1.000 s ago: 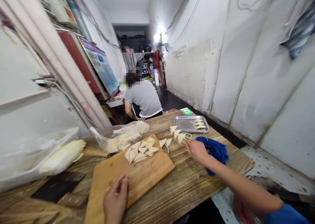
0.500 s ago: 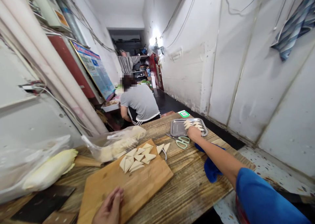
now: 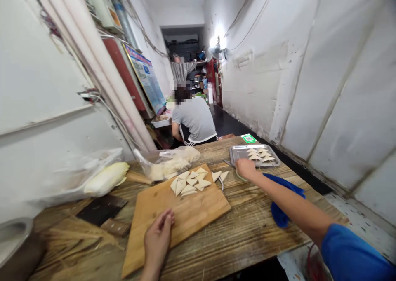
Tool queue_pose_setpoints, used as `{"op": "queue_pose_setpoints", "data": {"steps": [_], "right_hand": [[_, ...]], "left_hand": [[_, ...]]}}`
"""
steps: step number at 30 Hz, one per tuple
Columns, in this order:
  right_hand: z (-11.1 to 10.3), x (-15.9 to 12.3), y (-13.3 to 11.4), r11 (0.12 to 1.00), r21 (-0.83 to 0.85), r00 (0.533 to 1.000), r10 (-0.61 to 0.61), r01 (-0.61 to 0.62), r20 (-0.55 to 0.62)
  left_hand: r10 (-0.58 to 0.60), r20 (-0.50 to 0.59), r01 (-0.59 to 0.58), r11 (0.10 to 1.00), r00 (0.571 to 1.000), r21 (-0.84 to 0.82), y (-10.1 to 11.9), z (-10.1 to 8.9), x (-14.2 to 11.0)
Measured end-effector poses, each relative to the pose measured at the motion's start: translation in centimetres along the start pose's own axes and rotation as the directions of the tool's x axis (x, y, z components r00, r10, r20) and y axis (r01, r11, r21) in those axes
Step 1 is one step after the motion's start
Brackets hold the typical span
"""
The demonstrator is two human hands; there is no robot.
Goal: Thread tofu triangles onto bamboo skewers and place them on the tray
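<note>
My left hand rests over the near edge of the wooden cutting board, its fingers curled together with the thumb close against them; I see nothing in it. Several triangular pieces of pale tofu or dough lie in a cluster on the board, and two more triangles sit just past its right edge. My right hand is over the scissors beside the metal tray. Its fingers are hidden, so I cannot see whether it grips them. Two rows of skewered triangles lie on the tray.
A blue cloth or glove lies under my right forearm. Behind the board are a plastic bag of pale food and a cabbage. A dark cleaver and a metal pot are left. A person sits beyond the table.
A skewer of triangles that lay beside the scissors went into the tray with my right hand. That hand has since drawn back over the scissors. My left hand stays at the board.
</note>
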State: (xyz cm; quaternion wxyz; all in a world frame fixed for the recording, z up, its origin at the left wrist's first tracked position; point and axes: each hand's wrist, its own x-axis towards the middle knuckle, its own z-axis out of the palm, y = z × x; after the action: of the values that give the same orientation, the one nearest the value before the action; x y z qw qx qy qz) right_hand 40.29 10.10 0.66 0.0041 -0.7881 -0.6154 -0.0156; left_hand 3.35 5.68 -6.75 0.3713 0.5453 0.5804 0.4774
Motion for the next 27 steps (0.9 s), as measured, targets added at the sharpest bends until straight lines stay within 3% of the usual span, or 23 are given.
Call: {"op": "queue_pose_setpoints", "data": {"steps": [4,7,11,21,24,26,27], "right_hand": [[1.1,-2.1,-4.8,0.982,0.057,0.983,-0.180,0.181,-0.025],[1.4,-2.1,-6.3,0.947,0.083,0.950,-0.304,0.310,-0.076],[1.9,-0.5,-6.7,0.876,0.098,0.881,-0.465,0.472,-0.083],[4.1,2.2,-6.1,0.817,-0.036,0.803,-0.573,0.576,-0.165],[3.7,2.1,-5.8,0.840,-0.092,0.819,-0.543,0.535,-0.185],[3.2,1.6,-6.0,0.863,-0.104,0.827,-0.504,0.495,-0.249],[2.9,1.3,-6.2,0.863,-0.096,0.812,-0.501,0.497,-0.301]], "left_hand": [[0.020,-0.013,-0.021,0.995,1.000,-0.093,0.0,0.3,-0.1],[0.050,-0.016,-0.052,0.994,0.999,-0.094,0.3,0.6,-0.1],[0.083,-0.035,-0.085,0.994,0.996,-0.062,0.3,1.0,-0.3],[0.132,-0.067,-0.140,0.983,0.989,-0.116,0.6,1.9,-0.6],[0.092,-0.088,-0.106,0.979,0.992,-0.172,0.4,0.4,-0.3],[0.075,-0.205,-0.095,0.991,0.976,-0.092,0.0,-2.4,0.3],[0.083,-0.308,-0.079,0.997,0.948,0.024,-0.2,-4.4,0.8]]}}
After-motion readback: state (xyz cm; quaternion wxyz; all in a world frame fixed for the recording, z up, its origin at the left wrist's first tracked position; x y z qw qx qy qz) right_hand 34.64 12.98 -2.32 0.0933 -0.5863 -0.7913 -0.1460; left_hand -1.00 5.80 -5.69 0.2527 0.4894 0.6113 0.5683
